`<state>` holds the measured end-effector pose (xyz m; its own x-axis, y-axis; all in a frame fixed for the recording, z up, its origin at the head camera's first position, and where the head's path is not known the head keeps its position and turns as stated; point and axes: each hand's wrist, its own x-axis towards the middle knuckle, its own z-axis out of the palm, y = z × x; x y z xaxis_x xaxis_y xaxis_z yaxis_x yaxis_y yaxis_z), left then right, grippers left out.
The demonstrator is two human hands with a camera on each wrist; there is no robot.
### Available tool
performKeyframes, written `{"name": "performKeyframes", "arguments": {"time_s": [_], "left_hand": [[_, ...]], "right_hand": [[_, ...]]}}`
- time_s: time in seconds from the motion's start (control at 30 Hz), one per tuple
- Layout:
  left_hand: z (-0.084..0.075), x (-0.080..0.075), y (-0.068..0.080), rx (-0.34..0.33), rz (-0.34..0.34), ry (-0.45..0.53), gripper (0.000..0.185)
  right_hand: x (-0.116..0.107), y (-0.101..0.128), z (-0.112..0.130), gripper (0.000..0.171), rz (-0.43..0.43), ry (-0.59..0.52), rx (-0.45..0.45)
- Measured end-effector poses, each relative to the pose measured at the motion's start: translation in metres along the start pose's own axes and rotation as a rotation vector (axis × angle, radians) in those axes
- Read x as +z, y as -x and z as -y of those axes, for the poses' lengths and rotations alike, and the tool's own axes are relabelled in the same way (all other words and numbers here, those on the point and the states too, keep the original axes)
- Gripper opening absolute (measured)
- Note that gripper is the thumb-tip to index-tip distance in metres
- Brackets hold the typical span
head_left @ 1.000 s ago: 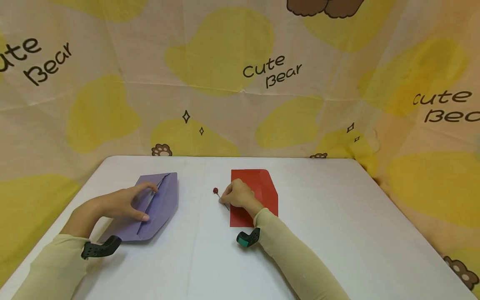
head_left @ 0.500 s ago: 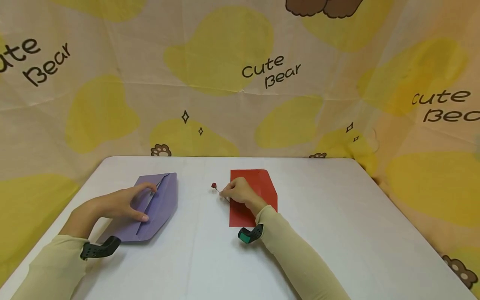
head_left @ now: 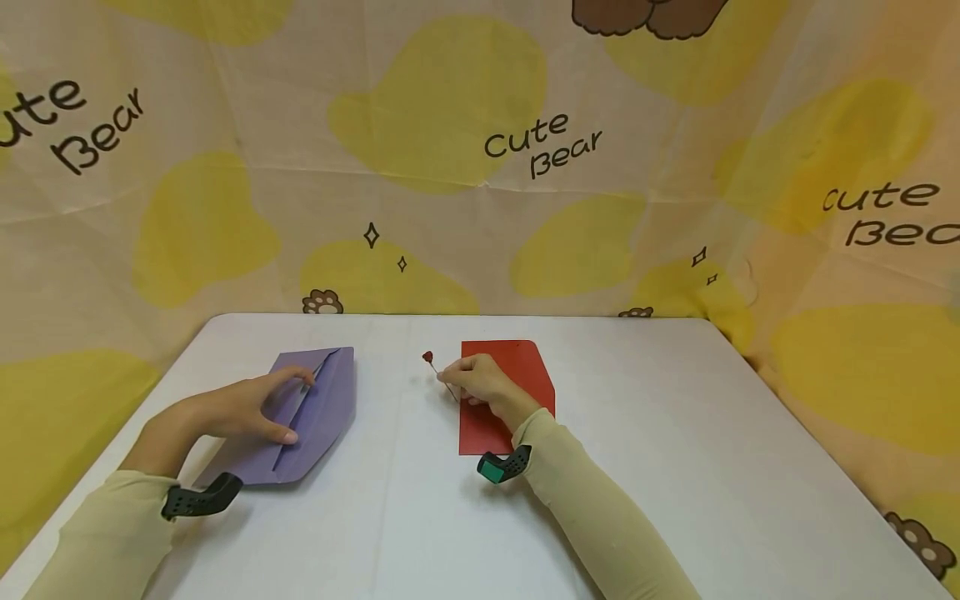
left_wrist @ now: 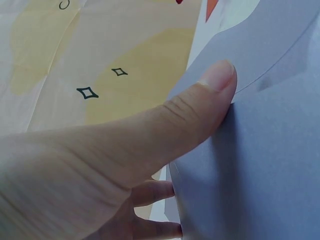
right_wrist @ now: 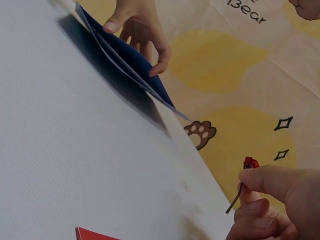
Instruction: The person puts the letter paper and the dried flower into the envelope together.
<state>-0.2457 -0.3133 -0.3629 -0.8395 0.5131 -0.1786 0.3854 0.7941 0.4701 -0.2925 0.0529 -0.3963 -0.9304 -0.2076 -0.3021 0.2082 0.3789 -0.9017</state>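
— Pinching that little flower (head_left: 428,357) by its thin stem, the right hand (head_left: 480,382) has thumb and forefinger pressed together on it, with the red head just clear of the tabletop (head_left: 420,517), left of the red envelope (head_left: 525,367). How would you handle it well?

— I'd judge a light pinch low on the stem is best; it looks like thin, stiff wire, so a hard squeeze could bend it. Keep the head up and away from the fingers (right_wrist: 272,180), since the small, crinkled bloom looks easy to crush.

— And the other side?

— The left hand (head_left: 240,408) rests on the purple envelope (head_left: 318,417), thumb (left_wrist: 200,100) laid along the inside of its flap and fingers curled behind it, holding the paper open. From the right wrist view the envelope (right_wrist: 125,60) stands apart as a narrow pocket. Steady pressure there seems wise, because the paper is smooth and could slide on the matte white tabletop.

— Shapes?

— Both envelopes are flat with angled corners; the red one lies closed. Behind hangs a creased cloth (head_left: 480,150) printed with yellow blobs.
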Motion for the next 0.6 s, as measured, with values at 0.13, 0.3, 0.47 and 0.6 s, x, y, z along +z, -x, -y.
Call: {"name": "performKeyframes", "arguments": {"time_s": [0.13,0.3,0.47,0.6], "left_hand": [[-0.0011,-0.0001,0.0004,-0.006,0.001,-0.005,0.079],[-0.0021,0.0001,0.0012,-0.004,-0.001,-0.007,0.078],[-0.0027,0.0000,0.0021,-0.002,0.001,-0.002,0.079],[-0.0036,0.0001,0.0032,-0.005,0.002,-0.006,0.079]], "right_hand": [[0.0011,-0.0004,0.0004,0.024,0.021,-0.064,0.002],[0.0029,0.0000,0.0008,0.026,0.042,-0.128,0.010],[0.0035,0.0029,0.0033,0.028,0.076,-0.177,0.015],[0.0045,0.0047,0.0044,0.029,0.088,-0.195,0.009]]}}
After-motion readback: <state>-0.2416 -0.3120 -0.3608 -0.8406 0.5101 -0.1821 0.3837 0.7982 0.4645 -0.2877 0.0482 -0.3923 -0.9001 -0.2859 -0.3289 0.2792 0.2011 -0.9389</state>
